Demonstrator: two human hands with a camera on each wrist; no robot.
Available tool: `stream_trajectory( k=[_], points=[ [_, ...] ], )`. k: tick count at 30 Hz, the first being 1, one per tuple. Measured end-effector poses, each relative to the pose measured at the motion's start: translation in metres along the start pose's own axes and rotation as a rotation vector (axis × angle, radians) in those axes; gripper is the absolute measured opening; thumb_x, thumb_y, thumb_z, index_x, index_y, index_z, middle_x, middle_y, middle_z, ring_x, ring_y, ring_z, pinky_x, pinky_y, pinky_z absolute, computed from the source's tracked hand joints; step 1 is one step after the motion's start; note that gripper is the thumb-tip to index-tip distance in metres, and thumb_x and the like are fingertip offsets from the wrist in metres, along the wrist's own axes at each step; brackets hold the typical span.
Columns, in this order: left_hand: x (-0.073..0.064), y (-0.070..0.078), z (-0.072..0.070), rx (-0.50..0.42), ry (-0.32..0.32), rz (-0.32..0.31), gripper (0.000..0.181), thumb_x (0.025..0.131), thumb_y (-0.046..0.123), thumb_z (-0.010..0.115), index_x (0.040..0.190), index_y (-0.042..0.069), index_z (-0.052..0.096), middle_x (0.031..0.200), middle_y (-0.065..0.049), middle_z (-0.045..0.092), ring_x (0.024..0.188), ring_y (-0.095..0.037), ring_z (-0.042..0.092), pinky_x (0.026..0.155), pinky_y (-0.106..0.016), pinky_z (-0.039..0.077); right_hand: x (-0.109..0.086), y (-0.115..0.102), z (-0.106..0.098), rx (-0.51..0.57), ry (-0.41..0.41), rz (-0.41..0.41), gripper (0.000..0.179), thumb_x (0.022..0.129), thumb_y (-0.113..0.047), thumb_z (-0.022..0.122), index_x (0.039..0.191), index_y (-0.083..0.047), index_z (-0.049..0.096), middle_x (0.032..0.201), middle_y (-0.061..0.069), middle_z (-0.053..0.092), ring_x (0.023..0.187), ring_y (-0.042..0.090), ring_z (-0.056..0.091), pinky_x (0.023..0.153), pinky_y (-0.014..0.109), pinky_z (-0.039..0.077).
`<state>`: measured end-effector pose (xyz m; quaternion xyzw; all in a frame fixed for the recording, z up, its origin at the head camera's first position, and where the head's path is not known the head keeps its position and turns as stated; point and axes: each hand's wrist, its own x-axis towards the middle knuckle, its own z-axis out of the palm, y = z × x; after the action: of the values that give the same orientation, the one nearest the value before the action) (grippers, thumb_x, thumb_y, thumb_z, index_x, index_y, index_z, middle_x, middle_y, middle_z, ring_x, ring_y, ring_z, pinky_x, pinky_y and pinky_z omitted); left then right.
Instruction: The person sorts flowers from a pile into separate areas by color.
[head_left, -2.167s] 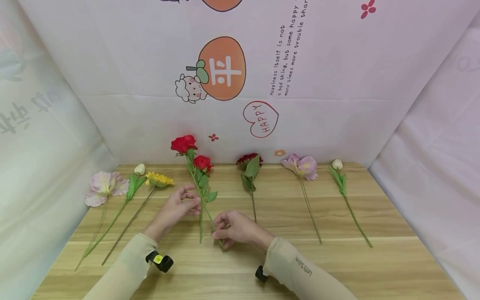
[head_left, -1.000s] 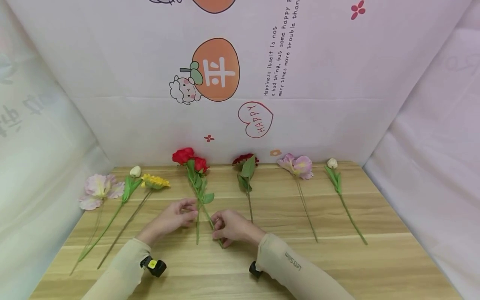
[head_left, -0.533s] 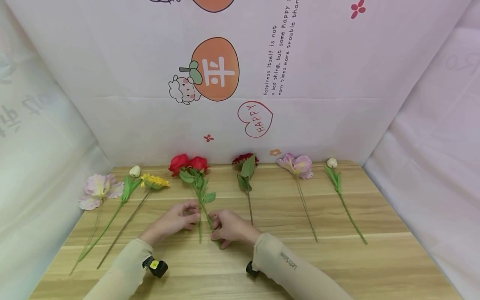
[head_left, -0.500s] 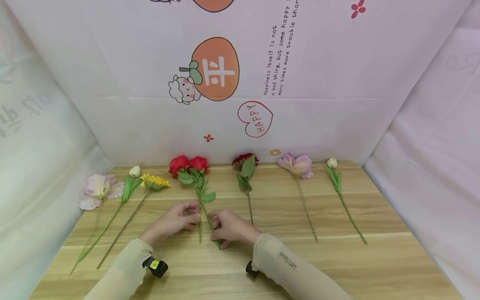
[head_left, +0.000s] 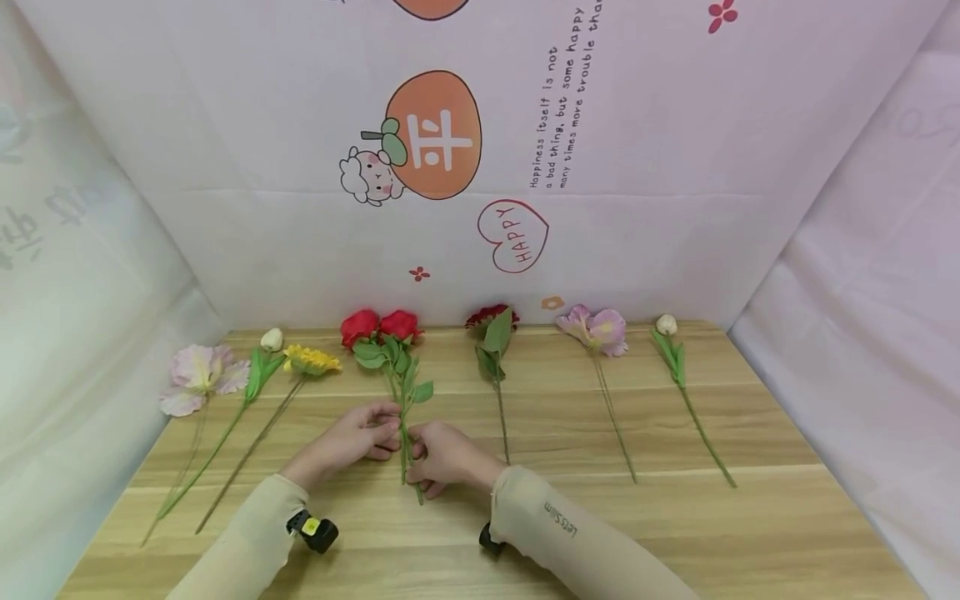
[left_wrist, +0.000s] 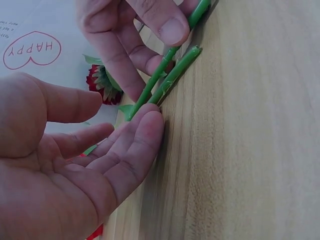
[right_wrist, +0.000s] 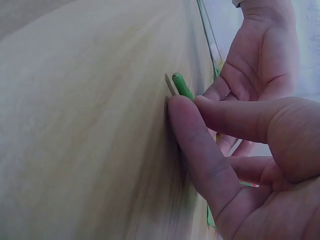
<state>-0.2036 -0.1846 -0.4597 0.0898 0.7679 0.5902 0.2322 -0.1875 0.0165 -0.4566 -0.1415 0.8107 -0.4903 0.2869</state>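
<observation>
Two red artificial roses lie side by side, the left bloom (head_left: pixel 360 327) and the right bloom (head_left: pixel 400 324) at the table's back edge. Their green stems run close together toward the front. My right hand (head_left: pixel 452 457) pinches one rose stem (left_wrist: pixel 159 75) near its lower end between thumb and fingers. Just left of the stems is my left hand (head_left: pixel 356 440); its thumb stands apart from loosely bent fingers. In the left wrist view those fingertips (left_wrist: pixel 150 127) touch the stems from the side. The right wrist view shows the cut stem end (right_wrist: pixel 182 85) poking past the right fingertips.
On the wooden table (head_left: pixel 570 533) lie a dark red flower (head_left: pixel 497 333), a purple flower (head_left: pixel 603 333) and a white tulip (head_left: pixel 666 326) at right. A yellow flower (head_left: pixel 311 361), another tulip (head_left: pixel 272 340) and a pale purple flower (head_left: pixel 202 375) lie left. Printed cloth (head_left: pixel 637 167) hangs behind.
The held rose's bloom has come down beside the other rose and turned over. My right hand has shifted left, bringing its stem nearly alongside the other stem. My left hand stays about where it was.
</observation>
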Motion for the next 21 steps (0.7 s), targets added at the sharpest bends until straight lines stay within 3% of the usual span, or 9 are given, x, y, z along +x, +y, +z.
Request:
stream_trajectory(
  k=[13, 21],
  points=[
    [-0.004, 0.002, -0.001, -0.002, 0.019, -0.017, 0.048, 0.108, 0.012, 0.049, 0.15, -0.008, 0.036, 0.135, -0.027, 0.051, 0.108, -0.032, 0.064, 0.087, -0.041, 0.059, -0.002, 0.005, -0.003, 0.048, 0.009, -0.021, 0.061, 0.088, 0.005, 0.075, 0.144, 0.007, 0.049, 0.103, 0.009, 0.062, 0.064, 0.025, 0.068, 0.056, 0.036, 0.061],
    [-0.004, 0.001, -0.004, -0.001, 0.024, -0.012, 0.051, 0.107, 0.014, 0.052, 0.149, -0.009, 0.036, 0.136, -0.027, 0.051, 0.111, -0.034, 0.064, 0.088, -0.043, 0.058, -0.004, 0.004, -0.013, 0.044, 0.033, -0.058, 0.054, 0.091, 0.002, 0.074, 0.14, 0.008, 0.053, 0.097, 0.005, 0.064, 0.065, 0.024, 0.069, 0.057, 0.035, 0.061]
  ],
)
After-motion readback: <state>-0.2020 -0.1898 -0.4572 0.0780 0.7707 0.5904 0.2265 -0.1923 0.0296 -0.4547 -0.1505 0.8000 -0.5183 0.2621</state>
